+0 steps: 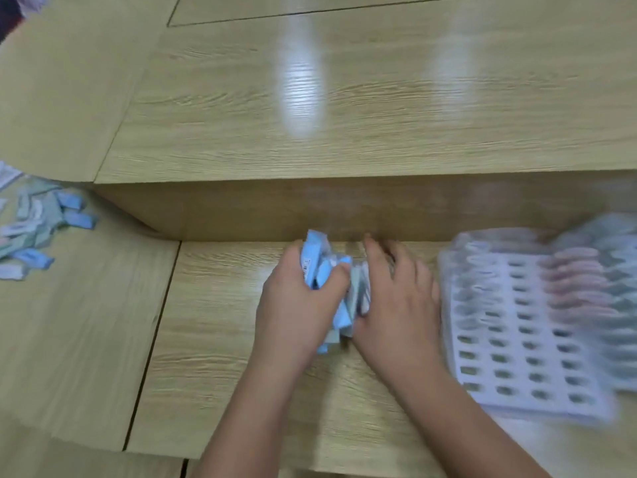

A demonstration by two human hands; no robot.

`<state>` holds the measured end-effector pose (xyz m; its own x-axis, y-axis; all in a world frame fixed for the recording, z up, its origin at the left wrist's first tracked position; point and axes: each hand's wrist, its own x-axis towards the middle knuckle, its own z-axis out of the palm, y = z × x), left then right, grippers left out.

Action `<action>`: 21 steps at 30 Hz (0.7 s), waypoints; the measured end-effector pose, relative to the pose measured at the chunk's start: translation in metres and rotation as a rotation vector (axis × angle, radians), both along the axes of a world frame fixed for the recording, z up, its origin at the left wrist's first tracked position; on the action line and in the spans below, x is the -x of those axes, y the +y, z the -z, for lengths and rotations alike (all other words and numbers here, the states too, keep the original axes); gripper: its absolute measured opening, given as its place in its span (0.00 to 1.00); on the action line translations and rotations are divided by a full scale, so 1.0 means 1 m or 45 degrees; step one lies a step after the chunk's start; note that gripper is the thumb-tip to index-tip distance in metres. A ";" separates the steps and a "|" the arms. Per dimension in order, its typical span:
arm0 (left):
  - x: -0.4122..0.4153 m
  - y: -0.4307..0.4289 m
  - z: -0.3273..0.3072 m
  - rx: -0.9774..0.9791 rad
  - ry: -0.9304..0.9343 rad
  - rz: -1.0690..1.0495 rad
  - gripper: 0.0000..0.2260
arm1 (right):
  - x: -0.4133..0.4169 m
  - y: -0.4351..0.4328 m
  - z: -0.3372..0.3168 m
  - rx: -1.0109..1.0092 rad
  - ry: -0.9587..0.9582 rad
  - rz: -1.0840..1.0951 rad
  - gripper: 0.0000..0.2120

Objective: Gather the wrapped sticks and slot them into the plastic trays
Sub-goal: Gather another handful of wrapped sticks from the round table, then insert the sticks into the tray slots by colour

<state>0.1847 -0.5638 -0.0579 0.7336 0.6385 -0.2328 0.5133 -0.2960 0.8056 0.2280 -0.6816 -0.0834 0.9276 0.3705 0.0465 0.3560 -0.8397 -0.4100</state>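
An office meeting room, by its looks — a pale wood-grain laminate table with a raised centre tier beyond the left hand, wrapped sticks heaped well to its left, slotted plastic trays stacked just right of the right hand.

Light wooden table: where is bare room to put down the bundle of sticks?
Bare wood lies between the loose pile of blue and green wrapped sticks and the left hand, and on the raised wooden ledge behind. Crowded: the right side, with white slotted plastic trays.
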 end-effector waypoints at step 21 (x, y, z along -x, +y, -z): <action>0.052 0.016 0.006 -0.024 -0.371 -0.072 0.18 | -0.005 -0.017 -0.049 0.155 -0.031 -0.106 0.27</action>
<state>0.1327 -0.5479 -0.0638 0.7310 0.6823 -0.0054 0.2776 -0.2902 0.9158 0.2326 -0.6984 -0.0342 0.8926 0.4505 0.0188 0.4352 -0.8500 -0.2969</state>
